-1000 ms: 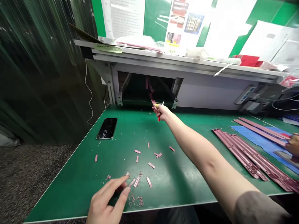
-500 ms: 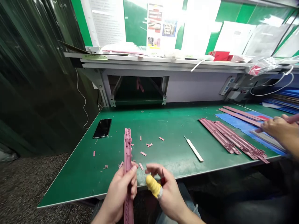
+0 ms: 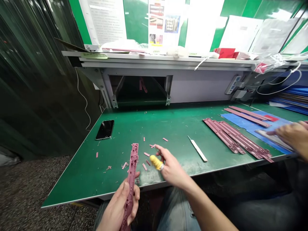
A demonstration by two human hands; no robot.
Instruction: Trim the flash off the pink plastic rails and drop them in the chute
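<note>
My left hand (image 3: pixel 122 202) is wrapped round a long pink plastic strip (image 3: pixel 132 170), held with its upper end tilted over the front edge of the green table. To the right, my right hand (image 3: pixel 169 165) has its fingers apart and holds nothing; a yellow cover is on its thumb. Below and beside its fingertips lie several small pink pieces (image 3: pixel 144 166) on the table. A white-handled knife (image 3: pixel 198 150) rests further right. Beyond it are several long pink strips (image 3: pixel 237 139) lying side by side.
A black phone (image 3: pixel 105 130) lies at the table's left edge. At the far right, another person's hand (image 3: pixel 292 133) is over a blue sheet (image 3: pixel 252 126) with more pink strips. A shelf (image 3: pixel 154 58) runs across the back, above the table (image 3: pixel 79 179).
My right hand has moved forward over the table, its fingers reaching above the small pieces. The strip in my left hand has dropped lower and tilted rightward at its top.
</note>
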